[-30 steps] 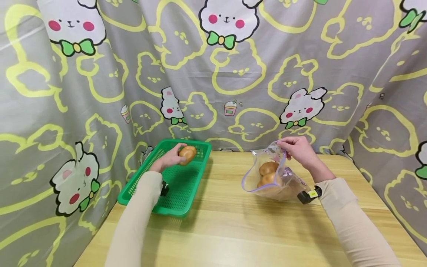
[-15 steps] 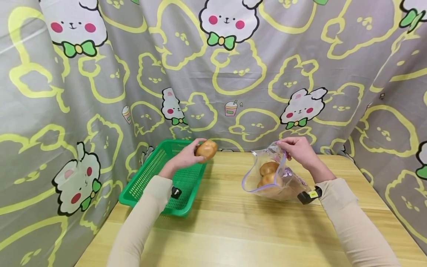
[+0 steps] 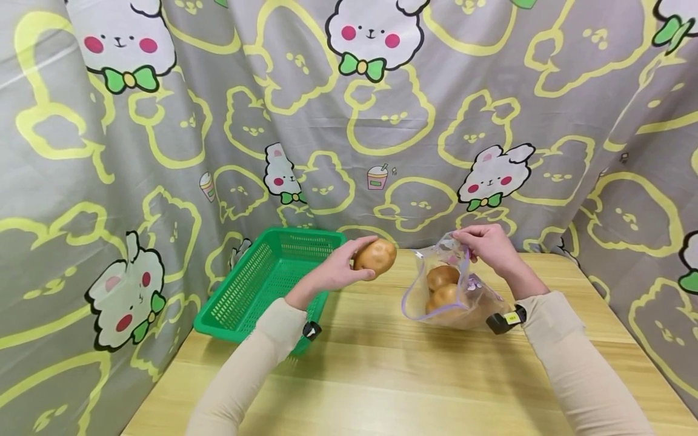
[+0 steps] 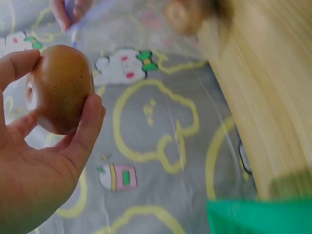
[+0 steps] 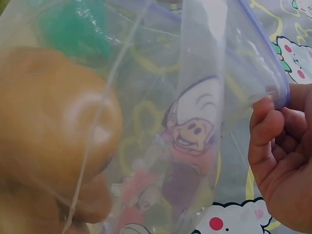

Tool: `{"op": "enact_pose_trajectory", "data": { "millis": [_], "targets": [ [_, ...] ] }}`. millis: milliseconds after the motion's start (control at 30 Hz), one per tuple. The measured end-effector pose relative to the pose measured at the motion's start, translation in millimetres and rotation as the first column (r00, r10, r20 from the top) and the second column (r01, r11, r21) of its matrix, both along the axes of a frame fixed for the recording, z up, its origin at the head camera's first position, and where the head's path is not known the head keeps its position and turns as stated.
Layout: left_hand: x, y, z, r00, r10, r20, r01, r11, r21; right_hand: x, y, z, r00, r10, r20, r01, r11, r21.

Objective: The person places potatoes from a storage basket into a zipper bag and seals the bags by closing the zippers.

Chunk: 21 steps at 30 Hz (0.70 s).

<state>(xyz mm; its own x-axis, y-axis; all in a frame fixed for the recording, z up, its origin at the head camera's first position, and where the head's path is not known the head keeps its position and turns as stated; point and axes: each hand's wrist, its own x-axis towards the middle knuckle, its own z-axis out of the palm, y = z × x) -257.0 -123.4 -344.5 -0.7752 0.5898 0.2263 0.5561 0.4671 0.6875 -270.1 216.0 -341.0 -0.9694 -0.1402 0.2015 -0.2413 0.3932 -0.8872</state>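
My left hand point(image 3: 338, 266) grips a brown, speckled potato point(image 3: 375, 258) between thumb and fingers, up above the table between the basket and the bag. In the left wrist view, the potato point(image 4: 62, 90) shows a dimple on one side. A clear zip bag point(image 3: 463, 303) with a purple-edged mouth and cartoon print leans on the table, its mouth facing left. My right hand point(image 3: 488, 245) pinches the upper rim of this bag. Inside lie more potatoes point(image 3: 444, 297), partly overlapping; the right wrist view has one potato point(image 5: 63, 117) close up through the plastic.
A green slotted basket point(image 3: 240, 284) stands at the left of the wooden table point(image 3: 371, 375); my left arm crosses over its near right corner. A patterned grey curtain point(image 3: 327, 121) hangs behind and along both sides.
My left hand has carried the potato from above the basket rightward toward the bag. The bag has shifted slightly right at its mouth, while my right hand keeps its hold.
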Motion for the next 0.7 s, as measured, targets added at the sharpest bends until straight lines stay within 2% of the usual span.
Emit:
{"op": "enact_pose_trajectory", "data": {
  "millis": [233, 433, 533, 700],
  "targets": [
    [19.3, 27.8, -1.5, 0.997, -0.072, 0.04, 0.071, 0.997, 0.016, 2.9, -2.2, 2.3, 1.0, 0.0, -0.011, 0.0, 1.0, 0.002],
    [32.2, 50.6, -0.4, 0.994, -0.107, -0.024, 0.107, 0.994, 0.003, 4.9, -2.4, 2.8, 1.0, -0.007, -0.024, 0.007, 1.0, 0.026],
    [33.8, 59.6, -2.2, 0.994, -0.112, -0.019, 0.112, 0.994, 0.015, 4.5, -3.0, 2.6, 1.0, -0.007, -0.029, 0.008, 1.0, 0.024],
    [33.2, 71.4, -6.0, 0.996, -0.082, 0.034, 0.079, 0.994, 0.069, 4.1, -3.0, 2.4, 1.0, -0.005, -0.021, 0.005, 1.0, 0.012]
  ]
}}
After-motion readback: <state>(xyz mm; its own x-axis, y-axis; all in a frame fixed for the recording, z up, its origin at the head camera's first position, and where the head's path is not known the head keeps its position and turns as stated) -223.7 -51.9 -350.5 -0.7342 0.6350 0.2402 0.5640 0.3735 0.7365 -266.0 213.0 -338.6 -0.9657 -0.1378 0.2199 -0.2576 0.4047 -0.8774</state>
